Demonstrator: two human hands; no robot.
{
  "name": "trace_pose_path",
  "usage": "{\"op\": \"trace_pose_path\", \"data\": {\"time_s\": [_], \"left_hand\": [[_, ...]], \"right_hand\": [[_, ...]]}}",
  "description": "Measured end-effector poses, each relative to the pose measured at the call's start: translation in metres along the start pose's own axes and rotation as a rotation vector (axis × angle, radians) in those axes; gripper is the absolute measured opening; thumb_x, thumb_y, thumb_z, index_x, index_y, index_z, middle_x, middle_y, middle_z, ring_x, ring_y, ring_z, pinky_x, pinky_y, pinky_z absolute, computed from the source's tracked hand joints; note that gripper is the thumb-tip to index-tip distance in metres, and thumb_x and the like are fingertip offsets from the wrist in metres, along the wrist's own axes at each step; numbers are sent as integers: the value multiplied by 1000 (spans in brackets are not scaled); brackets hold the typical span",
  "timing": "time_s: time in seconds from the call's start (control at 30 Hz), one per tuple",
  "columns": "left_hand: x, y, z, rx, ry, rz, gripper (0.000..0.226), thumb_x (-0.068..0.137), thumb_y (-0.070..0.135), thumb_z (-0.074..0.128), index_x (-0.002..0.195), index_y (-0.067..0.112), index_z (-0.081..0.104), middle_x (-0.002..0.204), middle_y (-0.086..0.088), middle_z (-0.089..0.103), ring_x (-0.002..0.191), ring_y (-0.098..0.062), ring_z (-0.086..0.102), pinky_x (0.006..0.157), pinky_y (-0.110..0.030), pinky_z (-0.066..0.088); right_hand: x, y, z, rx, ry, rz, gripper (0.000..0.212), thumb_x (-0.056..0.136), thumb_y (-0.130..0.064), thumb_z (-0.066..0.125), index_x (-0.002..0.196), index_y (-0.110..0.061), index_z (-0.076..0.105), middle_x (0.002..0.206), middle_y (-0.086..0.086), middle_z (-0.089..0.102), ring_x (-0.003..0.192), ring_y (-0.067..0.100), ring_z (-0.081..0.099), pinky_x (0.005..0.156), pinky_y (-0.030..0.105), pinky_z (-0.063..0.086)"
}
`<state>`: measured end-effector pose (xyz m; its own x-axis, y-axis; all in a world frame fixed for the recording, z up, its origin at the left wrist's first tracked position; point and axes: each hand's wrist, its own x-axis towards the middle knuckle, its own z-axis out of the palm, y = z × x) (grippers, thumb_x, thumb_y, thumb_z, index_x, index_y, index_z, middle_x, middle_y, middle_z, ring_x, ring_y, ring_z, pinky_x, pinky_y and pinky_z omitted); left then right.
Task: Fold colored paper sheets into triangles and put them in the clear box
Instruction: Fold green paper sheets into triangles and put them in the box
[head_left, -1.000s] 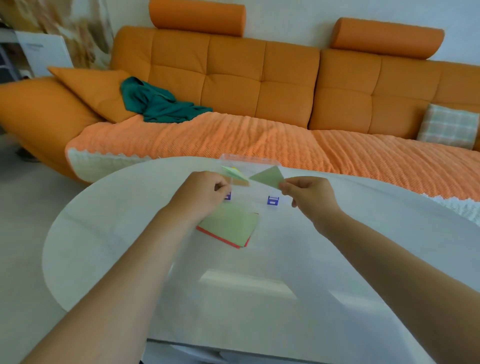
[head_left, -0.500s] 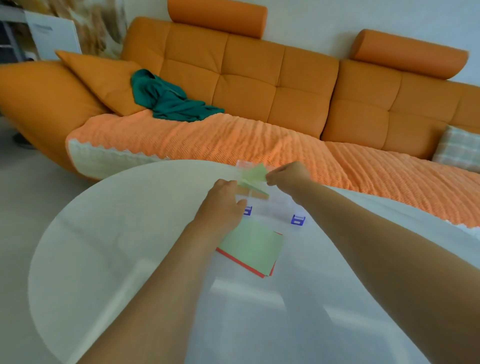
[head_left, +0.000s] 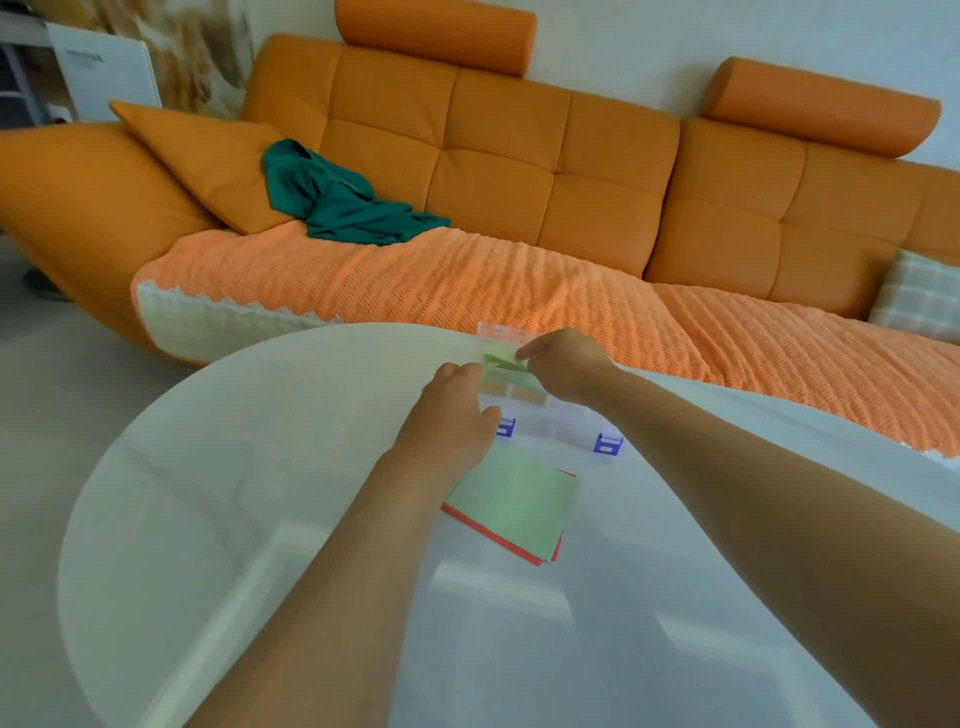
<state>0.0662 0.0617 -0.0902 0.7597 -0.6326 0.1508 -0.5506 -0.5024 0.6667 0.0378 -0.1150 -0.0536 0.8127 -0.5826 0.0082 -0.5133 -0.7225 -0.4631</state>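
A clear box with two blue latches stands open on the white round table, its lid raised at the far side. My right hand reaches over the box and pinches a folded green paper triangle low inside it. Orange folded paper lies in the compartments beneath. My left hand rests against the box's left side, fingers and thumb curved around its edge. Nearer me lies a stack of flat sheets, green on top, red underneath.
An orange sofa with a knitted orange cover runs behind the table; a teal cloth lies on it. A plaid cushion sits at the right. The table's rounded edge curves close to the sofa.
My right hand has carried the green triangle leftward and down into the box. My left hand stays at the box's side. The camera has moved closer and tilted.
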Motion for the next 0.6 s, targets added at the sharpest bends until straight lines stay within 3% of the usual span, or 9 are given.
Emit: {"op": "trace_pose_path", "data": {"time_s": [0.03,0.1,0.2,0.27,0.33,0.4,0.6], "left_hand": [[0,0,0,4,1,3,53,100,26,54,149,13,38,147,-7,41,133,-25,45,104,-35,40],[0,1,0,6,1,9,52,100,26,54,148,12,40,146,-7,42,130,-25,46,103,-34,40],[0,1,0,16,3,12,51,100,26,55,146,11,42,144,-8,43,129,-26,48,103,-35,41],[0,1,0,23,8,15,50,100,27,55,146,12,42,143,-8,44,129,-25,47,103,-35,41],[-1,1,-1,23,12,17,50,100,27,55,146,12,42,144,-8,44,130,-25,47,103,-34,41],[-1,2,-1,17,16,17,52,100,26,55,148,12,41,146,-7,44,131,-24,47,103,-33,41],[0,1,0,20,11,16,55,100,26,55,150,13,37,149,-7,42,133,-25,46,105,-34,41]], "right_hand": [[-3,0,1,26,-22,-25,38,97,-10,43,113,-25,73,104,-4,69,52,11,49,41,17,41],[-7,1,4,25,-40,-54,37,96,-15,42,113,-22,74,106,0,72,54,11,51,44,19,44],[-10,4,7,-88,-8,-107,36,94,-26,45,115,-16,72,125,5,68,86,22,66,81,40,58],[-13,7,7,-146,16,-235,35,95,-27,48,124,-23,67,137,-3,60,118,21,59,103,40,48],[-16,8,7,-183,-14,-345,40,95,-22,48,131,-27,63,143,-7,55,133,17,48,114,39,35],[-16,9,7,-237,-59,-352,40,95,-21,45,130,-30,64,142,-9,56,134,15,45,116,40,30],[-17,0,8,-94,-163,-190,44,95,-18,39,127,-32,66,143,-9,56,131,17,47,115,35,34]]}}
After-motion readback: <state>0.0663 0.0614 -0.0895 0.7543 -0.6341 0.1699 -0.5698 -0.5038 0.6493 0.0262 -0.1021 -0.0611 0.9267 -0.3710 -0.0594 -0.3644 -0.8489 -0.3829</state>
